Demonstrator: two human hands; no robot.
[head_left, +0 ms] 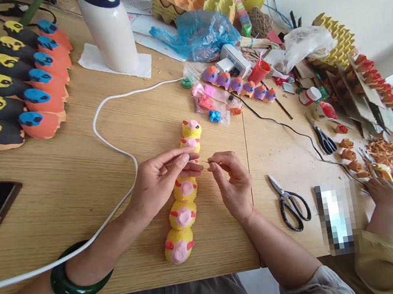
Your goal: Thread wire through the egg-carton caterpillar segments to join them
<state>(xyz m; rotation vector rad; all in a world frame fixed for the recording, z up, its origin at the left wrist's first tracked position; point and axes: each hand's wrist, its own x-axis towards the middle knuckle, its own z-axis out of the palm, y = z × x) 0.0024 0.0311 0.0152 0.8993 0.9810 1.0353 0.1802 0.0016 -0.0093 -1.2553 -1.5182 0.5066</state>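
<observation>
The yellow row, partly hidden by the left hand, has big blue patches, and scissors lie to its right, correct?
Not quite: the head view shows big pink patches on the yellow row, not blue. The left hand does partly hide it, with scissors to its right.

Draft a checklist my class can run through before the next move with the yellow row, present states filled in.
1. Row of joined yellow rounded pieces with pink fronts and red ears lying on the light wooden table: ok.
2. Left hand holding a small dark piece: ok; material, cannot tell.
3. Right hand pinching a thin dark strand: ok.
4. Black-handled metal scissors away from both hands: ok.
5. White cable clear of the dark green bangle: cannot tell; they overlap in view.
</observation>
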